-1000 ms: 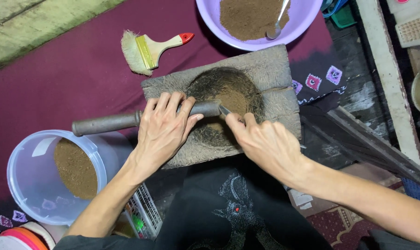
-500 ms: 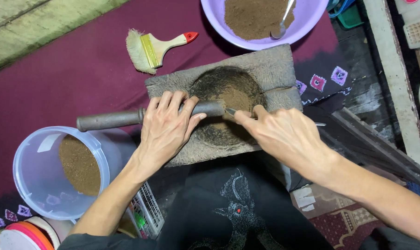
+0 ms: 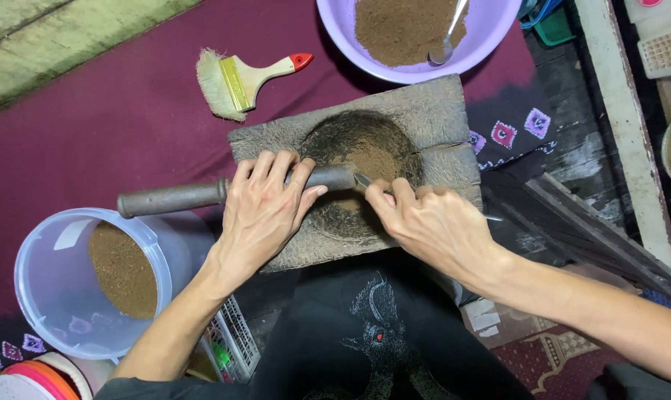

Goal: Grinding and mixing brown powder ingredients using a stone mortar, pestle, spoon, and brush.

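A grey stone slab (image 3: 431, 111) with a round hollow (image 3: 365, 159) holding brown powder lies in front of me. A long dark metal roller (image 3: 169, 198) lies across the hollow. My left hand (image 3: 265, 207) is wrapped over the roller near its middle. My right hand (image 3: 431, 222) pinches a thin metal blade (image 3: 363, 180) whose tip touches the roller's end above the powder; the blade's other end pokes out to the right of the hand.
A purple bowl (image 3: 491, 44) of brown powder with a spoon (image 3: 445, 46) sits behind the slab. A brush (image 3: 239, 80) with a red-tipped handle lies on the maroon cloth. A clear bucket (image 3: 58, 296) with powder stands at lower left. Wooden boards run along the right.
My right hand has slid a little rightward along the roller's end with the blade. My left hand keeps its hold on the roller.
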